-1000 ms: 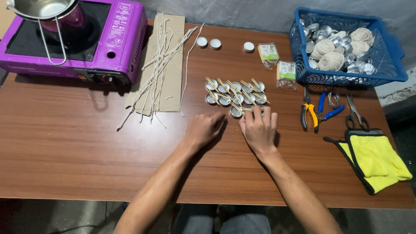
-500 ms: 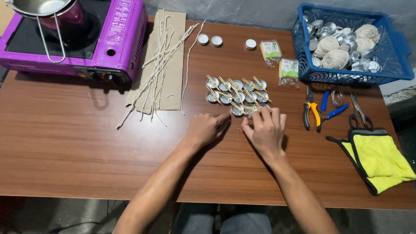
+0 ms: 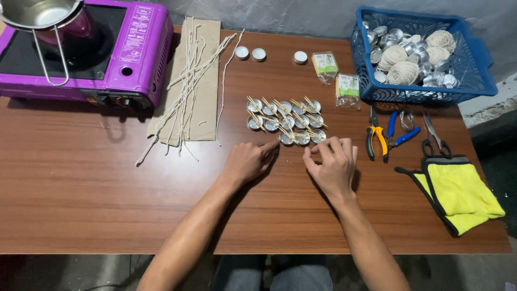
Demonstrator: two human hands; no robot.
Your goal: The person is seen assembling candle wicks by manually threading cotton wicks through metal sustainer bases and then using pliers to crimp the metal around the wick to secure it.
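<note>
Our left hand lies knuckles-up on the desk, fingers loosely curled and holding nothing, its fingertips reaching toward the nearest of the small metal cups. Our right hand has thumb and fingers pinched together at the front right corner of that cluster; we think it pinches a thin wooden stick laid over a cup, though the fingers hide the contact and we cannot be sure.

The cups sit in tidy rows just ahead of both hands, each with a stick across its rim. We judge them very light thin foil, easily dented and quick to skid on the smooth top, so they are best taken by the rim with two fingertips. The sticks look stiff but slight, and a nudge would roll them off.

To the right lie pliers with yellow grips, a blue-handled tool, scissors and a folded yellow cloth. A blue basket at the far right holds balls of twine and more cups. Two small packets and three white tealights lie beyond the cluster. To the left, cut lengths of cord rest on cardboard beside a purple portable stove carrying a steel pot.

The desk is glossy brown wood-grain; a grey wall stands behind, and the floor below is dim.
</note>
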